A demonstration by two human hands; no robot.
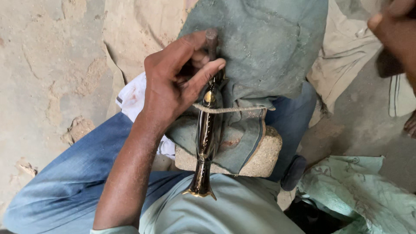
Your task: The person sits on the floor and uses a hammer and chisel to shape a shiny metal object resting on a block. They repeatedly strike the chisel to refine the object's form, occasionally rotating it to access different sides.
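Observation:
My left hand is closed around a thin dark metal punch, held upright with its tip on a shiny dark and brass fish-shaped piece. The fish lies lengthwise on a grey-green cloth draped over a stone block. A cord runs across the fish. Its golden tail points toward my body. My right hand is raised at the top right, blurred and only partly in view, gripping a dark tool.
My legs in blue jeans flank the block. A white rag lies under my left wrist. A green sack sits at the lower right and pale cloths at the upper right. Someone's bare toes show at the right edge.

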